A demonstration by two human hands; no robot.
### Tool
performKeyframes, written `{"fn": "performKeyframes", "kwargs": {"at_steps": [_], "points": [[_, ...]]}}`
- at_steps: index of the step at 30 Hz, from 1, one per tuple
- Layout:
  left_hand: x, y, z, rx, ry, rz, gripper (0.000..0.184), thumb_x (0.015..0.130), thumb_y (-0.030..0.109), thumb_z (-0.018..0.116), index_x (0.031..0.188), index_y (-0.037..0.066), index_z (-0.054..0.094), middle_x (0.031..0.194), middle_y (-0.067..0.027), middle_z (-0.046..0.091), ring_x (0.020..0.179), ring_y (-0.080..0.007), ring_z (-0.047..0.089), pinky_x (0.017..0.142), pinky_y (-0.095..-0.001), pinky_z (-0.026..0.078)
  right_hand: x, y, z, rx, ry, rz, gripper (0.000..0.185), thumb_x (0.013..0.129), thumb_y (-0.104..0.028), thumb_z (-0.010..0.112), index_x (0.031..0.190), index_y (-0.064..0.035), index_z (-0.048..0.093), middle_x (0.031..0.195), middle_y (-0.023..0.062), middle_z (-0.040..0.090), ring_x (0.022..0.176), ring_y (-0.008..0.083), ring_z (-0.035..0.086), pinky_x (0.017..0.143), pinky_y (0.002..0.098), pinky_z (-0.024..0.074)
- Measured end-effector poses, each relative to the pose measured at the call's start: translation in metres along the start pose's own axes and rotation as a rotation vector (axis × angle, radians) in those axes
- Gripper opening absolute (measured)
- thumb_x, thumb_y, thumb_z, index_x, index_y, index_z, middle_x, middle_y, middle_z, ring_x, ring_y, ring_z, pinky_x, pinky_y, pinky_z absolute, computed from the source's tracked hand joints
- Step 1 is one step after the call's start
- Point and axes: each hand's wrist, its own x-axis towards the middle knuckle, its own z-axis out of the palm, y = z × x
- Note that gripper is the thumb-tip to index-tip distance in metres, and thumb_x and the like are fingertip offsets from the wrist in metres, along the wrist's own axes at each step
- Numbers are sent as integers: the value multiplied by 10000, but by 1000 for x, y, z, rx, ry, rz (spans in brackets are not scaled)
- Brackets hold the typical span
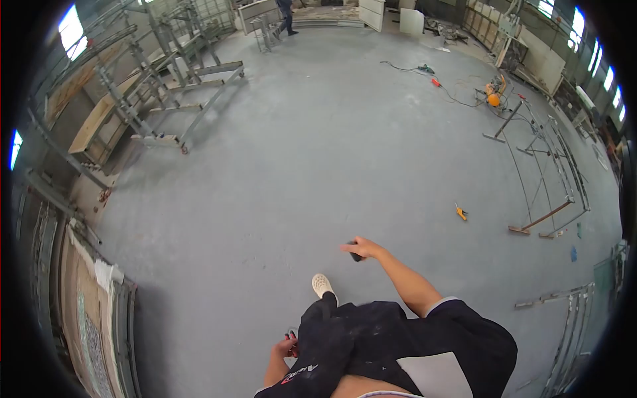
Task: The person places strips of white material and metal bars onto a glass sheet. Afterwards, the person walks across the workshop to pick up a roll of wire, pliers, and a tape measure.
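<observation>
My right hand [363,247] is stretched out in front of my body, above the grey floor. Its fingers are closed around a small black object [356,257], mostly covered by the hand, so its kind does not show. Low beside my dark clothing is my left hand [286,346], with its fingers curled. Something small and greyish shows at its fingertips, too small to name. One foot in a white shoe [322,285] is forward on the floor.
On the right stand metal frames [544,219], with a yellow tool [461,212] lying nearby. Farther back are an orange machine [493,99] and cables on the floor. Metal racks [159,139] line the left. A person [286,16] is at the far end.
</observation>
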Motion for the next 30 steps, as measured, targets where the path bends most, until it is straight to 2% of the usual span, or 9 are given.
{"fn": "performKeyframes", "kwargs": {"at_steps": [3, 7, 8, 9, 12, 16, 23, 24, 30], "points": [[70, 124, -69, 136, -67, 27, 347, 906, 445, 513, 870, 114, 610, 693, -20, 601, 581, -151, 572, 571, -309, 483, 70, 60, -43, -166, 116, 269, 738, 641, -790, 596, 551, -60, 534, 481, 34, 462, 442, 190, 475, 428, 340, 387], [297, 127, -171, -66, -328, -677, 356, 906, 453, 511, 866, 112, 605, 686, -36, 599, 563, -159, 564, 540, -310, 466, 76, 98, -80, 136, 321, 750, 820, 647, -728, 613, 914, 44, 680, 892, 210, 663, 811, 275, 643, 726, 395, 491], [338, 147, -196, -122, -371, -611, 345, 907, 448, 516, 866, 118, 604, 686, -46, 596, 560, -162, 554, 519, -316, 454, 82, 116, -82, 266, 385, 869, 801, 662, -706, 613, 970, 31, 682, 956, 232, 666, 892, 292, 652, 781, 405, 488], [381, 178, -214, -82, -381, -582, 344, 907, 447, 517, 864, 117, 603, 685, -46, 595, 560, -162, 553, 518, -316, 454, 99, 156, -76, 246, 497, 865, 764, 664, -698, 627, 887, 32, 664, 863, 190, 656, 746, 279, 640, 678, 440, 480], [518, 281, -245, 176, -341, -516, 341, 906, 444, 519, 859, 116, 602, 682, -46, 592, 557, -162, 552, 516, -316, 454, 119, 121, -96, 273, 406, 1077, 760, 655, -688, 625, 1024, -25, 678, 1072, 184, 657, 995, 333, 636, 864, 419, 477], [683, 455, -247, 356, -317, -381, 338, 906, 439, 522, 852, 114, 599, 679, -46, 589, 554, -162, 550, 513, -316, 454, 256, 43, -158, 327, 690, 992, 715, 625, -642, 658, 1005, -36, 689, 1024, 149, 676, 972, 303, 641, 830, 423, 489], [877, 705, -272, 415, -321, -211, 332, 905, 430, 527, 841, 111, 595, 673, -47, 584, 548, -162, 546, 509, -317, 454, 630, -193, -365, 254, 626, 272, 748, 643, -678, 655, 827, 47, 673, 849, 204, 661, 787, 299, 621, 705, 419, 474], [907, 733, -277, 419, -329, -201, 332, 905, 429, 528, 839, 111, 595, 672, -47, 583, 547, -162, 545, 508, -317, 453, 657, -256, -412, 233, 407, 247, 790, 655, -673, 660, 1049, 11, 649, 1070, 205, 641, 989, 318, 608, 817, 409, 484], [1096, 907, -328, 445, -372, -183, 327, 904, 421, 532, 829, 108, 591, 667, -47, 578, 542, -162, 542, 504, -317, 453, 882, -434, -575, 179, 330, 38, 788, 635, -680, 685, 964, 35, 636, 881, 138, 651, 824, 273, 617, 713, 396, 488]]}}
